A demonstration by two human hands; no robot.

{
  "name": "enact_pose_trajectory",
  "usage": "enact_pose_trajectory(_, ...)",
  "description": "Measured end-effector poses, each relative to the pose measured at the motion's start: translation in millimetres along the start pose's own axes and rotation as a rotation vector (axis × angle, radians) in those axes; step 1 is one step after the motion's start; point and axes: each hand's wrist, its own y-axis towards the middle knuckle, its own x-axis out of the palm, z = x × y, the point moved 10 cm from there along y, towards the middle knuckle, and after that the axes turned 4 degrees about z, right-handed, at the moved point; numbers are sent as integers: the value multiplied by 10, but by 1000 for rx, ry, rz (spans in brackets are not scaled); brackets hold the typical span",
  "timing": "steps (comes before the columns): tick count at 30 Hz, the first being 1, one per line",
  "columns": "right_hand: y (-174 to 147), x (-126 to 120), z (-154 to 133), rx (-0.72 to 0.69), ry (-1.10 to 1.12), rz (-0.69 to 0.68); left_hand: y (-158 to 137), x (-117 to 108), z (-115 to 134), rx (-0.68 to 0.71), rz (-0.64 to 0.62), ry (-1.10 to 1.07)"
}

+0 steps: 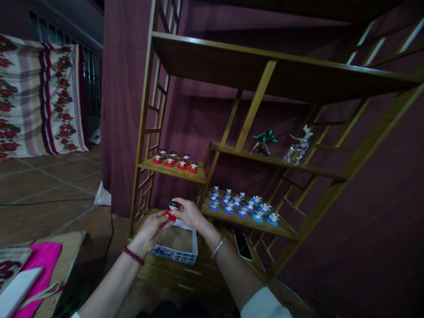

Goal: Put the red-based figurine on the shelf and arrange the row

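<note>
A small figurine with dark hair and a red round base is held between both hands, above an open cardboard box. My left hand, with a red bead bracelet at the wrist, pinches the base from the left. From the right, my right hand grips the figurine's body; a silver bracelet is on that wrist. On the small shelf above stand several similar red-based figurines in rows. Lower right, several blue- and purple-based figurines fill another shelf.
The wooden shelf unit stands against a dark purple curtain. A green-topped ornament and a clear deer figure sit on the middle shelf. A phone lies right of the box. At lower left is a pink cloth.
</note>
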Motion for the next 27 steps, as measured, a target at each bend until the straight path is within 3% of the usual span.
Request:
enact_pose_trajectory(10, -8, -51, -30, -10, 27, -3, 15, 51, 31, 10, -16, 4)
enact_pose_trajectory(18, 131, -118, -26, 5, 228, 24, 46, 159, 257, 41, -38, -17)
enact_pose_trajectory(27, 275, -198, -215, -9, 488, -29, 158, 288, 627, 103, -26, 29)
